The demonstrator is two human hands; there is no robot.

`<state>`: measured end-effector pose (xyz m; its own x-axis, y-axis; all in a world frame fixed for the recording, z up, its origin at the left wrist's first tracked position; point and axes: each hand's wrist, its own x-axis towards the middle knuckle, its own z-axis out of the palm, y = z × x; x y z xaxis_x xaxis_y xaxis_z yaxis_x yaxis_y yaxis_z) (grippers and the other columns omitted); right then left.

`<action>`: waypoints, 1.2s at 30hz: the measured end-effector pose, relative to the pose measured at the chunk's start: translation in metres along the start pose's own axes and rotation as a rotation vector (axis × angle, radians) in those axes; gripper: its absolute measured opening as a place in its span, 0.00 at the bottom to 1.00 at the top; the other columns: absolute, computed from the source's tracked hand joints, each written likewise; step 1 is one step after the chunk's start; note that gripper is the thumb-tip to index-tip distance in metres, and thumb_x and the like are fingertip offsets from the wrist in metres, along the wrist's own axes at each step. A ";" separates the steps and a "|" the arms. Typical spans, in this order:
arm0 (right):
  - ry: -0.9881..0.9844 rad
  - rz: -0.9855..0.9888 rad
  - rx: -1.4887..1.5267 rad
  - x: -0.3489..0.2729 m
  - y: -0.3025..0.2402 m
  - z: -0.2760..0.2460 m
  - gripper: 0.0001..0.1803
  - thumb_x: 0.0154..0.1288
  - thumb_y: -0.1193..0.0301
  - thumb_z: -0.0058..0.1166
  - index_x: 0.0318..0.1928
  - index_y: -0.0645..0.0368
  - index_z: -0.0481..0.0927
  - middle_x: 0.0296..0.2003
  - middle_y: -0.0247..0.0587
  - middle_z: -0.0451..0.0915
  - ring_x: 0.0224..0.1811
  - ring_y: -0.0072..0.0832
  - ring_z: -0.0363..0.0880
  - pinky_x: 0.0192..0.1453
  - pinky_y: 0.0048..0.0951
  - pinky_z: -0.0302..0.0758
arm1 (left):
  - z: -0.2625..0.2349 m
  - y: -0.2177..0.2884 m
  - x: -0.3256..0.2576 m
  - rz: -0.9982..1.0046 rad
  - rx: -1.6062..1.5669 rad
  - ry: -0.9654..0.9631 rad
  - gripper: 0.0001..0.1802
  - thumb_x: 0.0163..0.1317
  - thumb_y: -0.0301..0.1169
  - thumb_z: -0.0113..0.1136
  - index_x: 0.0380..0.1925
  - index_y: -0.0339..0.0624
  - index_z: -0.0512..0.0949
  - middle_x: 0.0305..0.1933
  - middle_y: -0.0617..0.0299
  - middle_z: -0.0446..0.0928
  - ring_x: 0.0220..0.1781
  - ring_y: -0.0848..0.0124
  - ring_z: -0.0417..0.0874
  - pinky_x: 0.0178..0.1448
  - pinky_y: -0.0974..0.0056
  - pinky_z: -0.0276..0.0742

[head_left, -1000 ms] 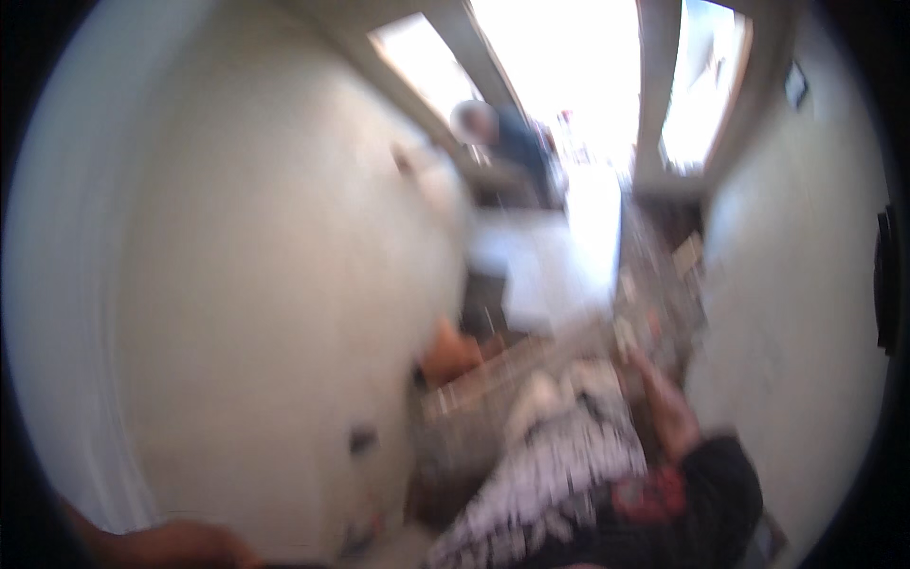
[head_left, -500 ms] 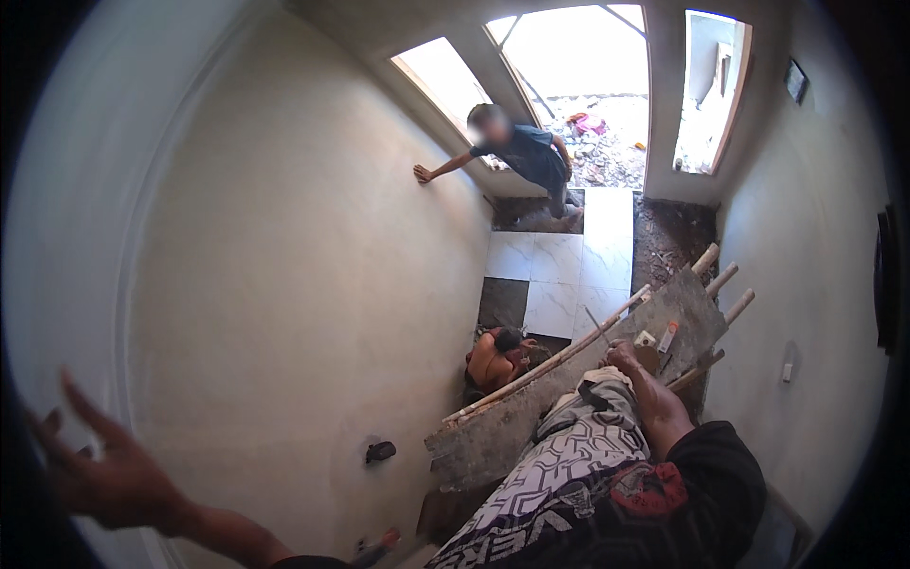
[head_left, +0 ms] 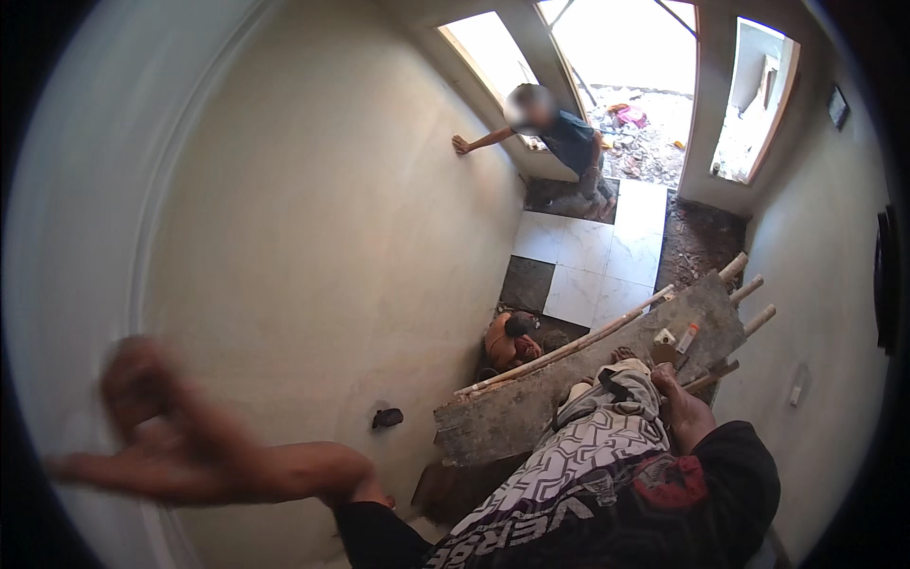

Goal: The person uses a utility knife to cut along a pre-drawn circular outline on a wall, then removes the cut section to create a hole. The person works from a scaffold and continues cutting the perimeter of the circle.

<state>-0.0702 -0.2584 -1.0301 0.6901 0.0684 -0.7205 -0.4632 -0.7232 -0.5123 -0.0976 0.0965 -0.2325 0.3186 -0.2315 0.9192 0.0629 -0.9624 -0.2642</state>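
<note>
Blurred by motion, my left hand [head_left: 175, 427] is raised in front of the pale wall [head_left: 313, 237]. Its fingers are spread apart, with nothing seen in them. My right hand [head_left: 666, 381] is low by my trouser leg [head_left: 607, 408], above a grey scaffold board [head_left: 521, 408]. Its fingers look closed, but what they hold, if anything, is hidden. Just beyond it on the board lie a small pale block-like thing [head_left: 664, 338], an orange-and-white slim object [head_left: 689, 337] and a brown roundish piece [head_left: 664, 354]. My bare foot [head_left: 623, 354] rests on the board.
Bamboo poles [head_left: 749, 292] stick out past the board's right end. Below, a person crouches [head_left: 510, 341] beside white floor tiles [head_left: 585, 244] and bare dark ground [head_left: 697, 228]. Another person [head_left: 569, 142] leans a hand on the wall by the doorway. A black fitting [head_left: 387, 417] projects from the wall.
My left hand has swung inward and turned, with the elbow bent. My right hand has drawn back against my leg; the thin rod-like tool it held no longer shows. The view has shifted.
</note>
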 end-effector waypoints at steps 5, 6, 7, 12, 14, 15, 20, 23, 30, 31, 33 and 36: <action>-0.020 -0.059 0.020 0.050 -0.031 -0.013 0.16 0.67 0.61 0.49 0.40 0.60 0.84 0.38 0.50 0.85 0.39 0.45 0.85 0.41 0.45 0.78 | -0.025 -0.001 0.089 -0.213 0.639 0.397 0.38 0.59 0.41 0.73 0.65 0.36 0.71 0.37 0.60 0.86 0.36 0.74 0.85 0.37 0.73 0.81; -0.027 -0.060 0.026 0.060 -0.038 -0.018 0.16 0.68 0.61 0.48 0.40 0.60 0.83 0.38 0.50 0.85 0.39 0.45 0.85 0.41 0.45 0.78 | -0.022 0.002 0.103 -0.166 0.641 0.473 0.33 0.58 0.41 0.74 0.59 0.36 0.75 0.35 0.59 0.86 0.34 0.75 0.85 0.34 0.74 0.79; -0.029 -0.049 0.011 0.064 -0.035 -0.031 0.17 0.68 0.61 0.48 0.39 0.60 0.83 0.39 0.50 0.85 0.39 0.44 0.85 0.41 0.45 0.78 | -0.018 0.003 0.102 -0.134 0.641 0.537 0.28 0.57 0.41 0.74 0.54 0.37 0.80 0.33 0.59 0.86 0.32 0.77 0.85 0.32 0.74 0.77; -0.080 -0.053 0.022 0.118 -0.042 -0.051 0.18 0.71 0.59 0.46 0.39 0.59 0.83 0.39 0.49 0.85 0.38 0.44 0.85 0.39 0.46 0.78 | -0.003 0.002 0.078 0.108 0.579 0.442 0.17 0.60 0.30 0.72 0.50 0.39 0.84 0.29 0.63 0.86 0.24 0.82 0.81 0.26 0.78 0.71; -0.106 -0.044 0.045 0.137 -0.049 -0.058 0.19 0.72 0.58 0.45 0.38 0.59 0.83 0.40 0.49 0.85 0.38 0.44 0.85 0.38 0.46 0.78 | 0.008 0.007 0.054 -0.009 0.458 0.195 0.18 0.59 0.29 0.72 0.50 0.39 0.84 0.28 0.63 0.86 0.20 0.83 0.77 0.24 0.75 0.68; -0.118 -0.005 0.059 0.134 -0.037 -0.055 0.19 0.72 0.58 0.45 0.38 0.59 0.83 0.40 0.49 0.85 0.38 0.44 0.85 0.38 0.46 0.78 | 0.025 0.004 0.036 -0.093 0.386 0.034 0.19 0.58 0.29 0.73 0.50 0.39 0.84 0.26 0.63 0.84 0.18 0.82 0.74 0.23 0.73 0.65; -0.175 0.012 0.024 0.095 -0.058 -0.064 0.16 0.72 0.60 0.47 0.37 0.56 0.83 0.35 0.45 0.84 0.33 0.38 0.83 0.34 0.41 0.76 | 0.060 0.014 -0.066 -0.260 0.453 -1.024 0.33 0.60 0.47 0.67 0.64 0.47 0.74 0.31 0.58 0.79 0.29 0.65 0.79 0.34 0.59 0.73; -0.216 -0.071 -0.011 0.087 -0.044 -0.063 0.14 0.68 0.62 0.51 0.39 0.57 0.84 0.37 0.48 0.84 0.36 0.39 0.84 0.37 0.39 0.77 | 0.051 0.015 -0.152 -0.434 0.392 -1.581 0.43 0.59 0.58 0.62 0.69 0.48 0.67 0.39 0.52 0.81 0.42 0.55 0.83 0.45 0.53 0.75; -0.397 -0.635 -0.416 0.067 -0.100 -0.061 0.16 0.57 0.71 0.54 0.46 0.61 0.84 0.46 0.56 0.84 0.51 0.49 0.82 0.55 0.44 0.76 | -0.011 0.056 -0.232 -0.950 0.055 -1.750 0.42 0.61 0.61 0.58 0.67 0.45 0.69 0.46 0.42 0.83 0.49 0.48 0.84 0.52 0.48 0.78; -0.448 -0.766 -0.421 0.078 -0.128 -0.057 0.17 0.57 0.74 0.52 0.47 0.60 0.84 0.47 0.56 0.83 0.53 0.49 0.81 0.56 0.44 0.76 | -0.019 0.063 -0.242 -1.053 0.053 -1.725 0.42 0.61 0.61 0.59 0.68 0.47 0.68 0.46 0.44 0.83 0.48 0.48 0.84 0.53 0.50 0.78; -0.585 -0.879 -0.612 0.044 -0.252 -0.023 0.20 0.51 0.75 0.54 0.47 0.59 0.84 0.48 0.58 0.82 0.52 0.48 0.82 0.55 0.44 0.78 | -0.043 0.054 -0.253 -1.253 0.164 -1.629 0.44 0.60 0.62 0.60 0.71 0.52 0.65 0.44 0.49 0.85 0.46 0.50 0.86 0.55 0.54 0.79; -0.507 -1.346 -0.282 -0.102 -0.385 -0.039 0.23 0.54 0.76 0.54 0.54 0.59 0.81 0.36 0.56 0.82 0.43 0.53 0.82 0.46 0.48 0.77 | -0.039 0.046 -0.241 -1.212 0.207 -1.767 0.45 0.59 0.65 0.57 0.71 0.54 0.64 0.55 0.45 0.80 0.59 0.47 0.80 0.62 0.47 0.73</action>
<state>0.0595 -0.0141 -0.7409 0.2118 0.9719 0.1029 0.5215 -0.0234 -0.8529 -0.2082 0.1026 -0.4544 0.3612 0.7799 -0.5112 0.8953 -0.4433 -0.0437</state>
